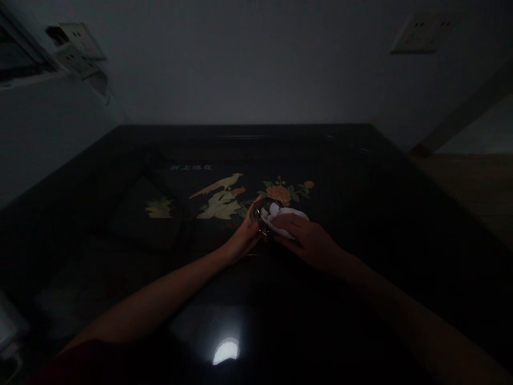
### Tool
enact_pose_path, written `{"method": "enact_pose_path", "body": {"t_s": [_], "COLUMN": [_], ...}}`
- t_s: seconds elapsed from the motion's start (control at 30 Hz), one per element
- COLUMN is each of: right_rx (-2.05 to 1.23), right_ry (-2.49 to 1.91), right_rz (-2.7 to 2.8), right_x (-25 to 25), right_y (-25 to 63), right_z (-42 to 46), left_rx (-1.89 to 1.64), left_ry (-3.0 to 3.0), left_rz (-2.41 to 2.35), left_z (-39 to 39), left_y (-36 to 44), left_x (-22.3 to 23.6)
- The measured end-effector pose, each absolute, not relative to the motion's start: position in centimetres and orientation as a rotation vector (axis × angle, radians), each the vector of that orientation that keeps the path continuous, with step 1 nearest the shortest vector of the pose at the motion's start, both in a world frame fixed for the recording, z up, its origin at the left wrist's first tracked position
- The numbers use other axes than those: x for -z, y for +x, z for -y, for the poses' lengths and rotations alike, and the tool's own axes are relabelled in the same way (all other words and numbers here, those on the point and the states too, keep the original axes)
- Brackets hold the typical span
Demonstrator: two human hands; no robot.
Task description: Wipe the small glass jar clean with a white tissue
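Over the middle of a dark glossy table (pixel 296 299), my left hand (pixel 245 233) is wrapped round a shiny, see-through glass vessel (pixel 260 215), seemingly tilted with its rim toward the right. My right hand (pixel 306 238), with a ring on one finger, is closed on a white cloth or tissue (pixel 298 213). Part of the white piece reaches the glass's opening; dim light hides whether it goes inside. The glass's lower part is covered by my left fingers.
A bird-and-flower picture (pixel 218 198) decorates the tabletop. A wall (pixel 248 69) stands behind the table's far edge, with sockets (pixel 420 35) at right and more sockets (pixel 80 48) at left. Some white object (pixel 8 326) shows at the lower left.
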State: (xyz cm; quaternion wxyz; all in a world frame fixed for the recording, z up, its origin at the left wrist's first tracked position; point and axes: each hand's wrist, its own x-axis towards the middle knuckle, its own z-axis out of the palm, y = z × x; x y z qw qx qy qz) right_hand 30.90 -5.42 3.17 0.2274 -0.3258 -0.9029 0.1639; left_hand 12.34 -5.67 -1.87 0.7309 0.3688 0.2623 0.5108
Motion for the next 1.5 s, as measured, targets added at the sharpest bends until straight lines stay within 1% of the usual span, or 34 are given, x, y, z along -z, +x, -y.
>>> {"method": "enact_pose_path", "body": {"t_s": [0.17, 0.3, 0.5, 0.6, 0.73, 1.03, 1.2, 1.37, 1.5], "right_rx": [-0.583, -0.666, -0.650, -0.586, -0.422, 0.020, 0.200, 0.228, 0.092], "right_ry": [-0.970, -1.016, -0.999, -0.967, -0.891, -0.793, -0.735, -0.694, -0.791], "right_rz": [2.423, 2.421, 2.428, 2.465, 2.561, 2.774, 2.813, 2.824, 2.813], "right_x": [-3.9, -4.3, -4.8, -5.0, -5.0, -3.6, -3.3, -3.2, -3.2], "right_y": [31.1, 31.2, 31.6, 31.6, 31.4, 31.5, 31.5, 31.5, 31.3], "right_z": [5.5, 5.4, 5.4, 5.6, 5.6, 5.1, 5.0, 5.1, 5.3], "left_rx": [-1.080, -1.068, -1.061, -1.054, -1.032, -1.054, -1.045, -1.040, -1.027], "left_ry": [0.943, 0.919, 0.847, 0.806, 0.765, 0.688, 0.655, 0.635, 0.641], "left_rz": [-0.714, -0.797, -0.689, -0.601, -0.539, -0.555, -0.566, -0.595, -0.591], "left_z": [5.8, 5.9, 5.9, 5.9, 5.9, 5.5, 5.2, 5.1, 5.3], "left_y": [12.1, 12.0, 12.2, 12.4, 12.6, 12.3, 12.4, 12.6, 12.5], "left_x": [1.9, 2.1, 1.6, 1.3, 1.2, 1.9, 2.0, 1.8, 1.6]}}
